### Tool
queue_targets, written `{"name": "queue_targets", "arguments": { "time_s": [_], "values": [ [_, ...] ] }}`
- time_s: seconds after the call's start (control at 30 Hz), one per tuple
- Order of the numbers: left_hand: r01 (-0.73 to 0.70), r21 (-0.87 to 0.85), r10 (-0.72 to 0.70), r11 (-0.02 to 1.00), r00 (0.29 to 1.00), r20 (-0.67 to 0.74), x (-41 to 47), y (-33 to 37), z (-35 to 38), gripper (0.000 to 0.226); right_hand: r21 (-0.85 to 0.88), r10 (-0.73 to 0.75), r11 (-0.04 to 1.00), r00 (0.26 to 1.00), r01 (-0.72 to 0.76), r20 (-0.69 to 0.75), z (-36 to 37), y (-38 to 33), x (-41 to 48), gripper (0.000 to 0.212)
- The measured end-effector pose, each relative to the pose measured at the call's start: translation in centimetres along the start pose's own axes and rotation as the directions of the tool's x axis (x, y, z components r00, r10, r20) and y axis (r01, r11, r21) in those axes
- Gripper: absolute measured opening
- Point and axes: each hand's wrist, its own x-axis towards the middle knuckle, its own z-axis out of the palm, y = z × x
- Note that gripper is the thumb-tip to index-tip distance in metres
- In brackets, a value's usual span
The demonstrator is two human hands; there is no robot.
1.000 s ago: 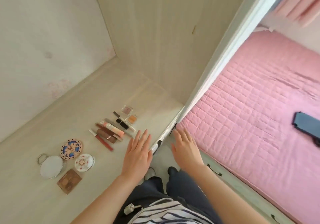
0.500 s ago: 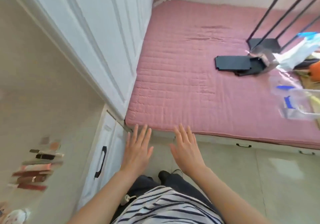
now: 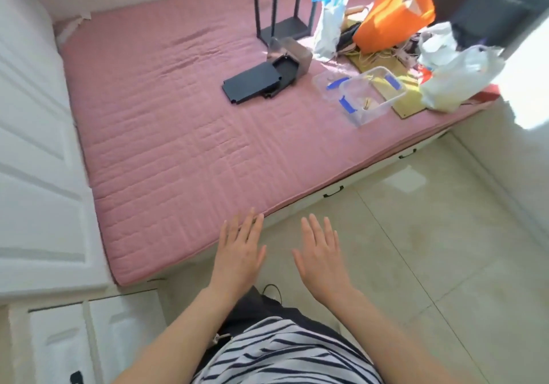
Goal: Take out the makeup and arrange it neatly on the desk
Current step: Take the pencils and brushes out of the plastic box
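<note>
The makeup does not show in my view at this moment, and neither does the bench, so I can only place it somewhere off to the left. What I do have are the left hand (image 3: pixel 239 253) and the right hand (image 3: pixel 322 257). Both are flat, palms down, fingers straight and slightly spread, and hold nothing. The left hangs over the near edge of the pink quilted mattress (image 3: pixel 178 146), the right over the pale tiled floor (image 3: pixel 416 250). Far across the mattress sits a clear plastic box with blue clips (image 3: pixel 371 95), with something small inside that I cannot make out. An orange bag (image 3: pixel 392 15) stands beyond it. I judge the laying-out is paused or finished. If that box holds more makeup, the next move calls for a long reach across the mattress. A second ago the hands hovered at the bench edge beside rows of tubes and compacts. Since then my view has swung right, the rows have slid out at the left, and the hands keep the same spread pose.
</note>
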Motion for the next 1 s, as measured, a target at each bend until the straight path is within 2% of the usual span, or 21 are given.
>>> {"name": "queue_targets", "arguments": {
  "time_s": [0.1,0.2,0.47,0.63,1.0],
  "values": [
    [-0.109,-0.012,0.109,0.994,0.994,0.031,2.9,2.0,-0.1,0.068,0.071,0.118,0.991,0.992,-0.115,-0.036,-0.8,2.6,0.0,0.066],
    [-0.199,-0.022,0.2,0.98,0.978,0.062,5.7,4.0,-0.2,0.065,0.134,0.238,0.963,0.971,-0.232,-0.028,-1.5,4.8,-0.1,0.066],
    [-0.419,-0.006,0.416,0.908,0.899,0.135,14.6,9.0,-0.1,0.059,0.293,0.517,0.824,0.855,-0.485,-0.037,-3.7,9.9,1.6,0.066],
    [-0.532,-0.026,0.53,0.846,0.835,0.151,21.2,11.7,-1.0,0.06,0.381,0.631,0.722,0.775,-0.577,-0.022,-5.4,12.0,4.3,0.066],
    [-0.622,-0.112,0.627,0.775,0.737,0.252,31.6,16.8,-0.8,0.058,0.469,0.779,0.544,0.626,-0.695,0.023,-8.0,17.3,9.6,0.065]
  ]
}}
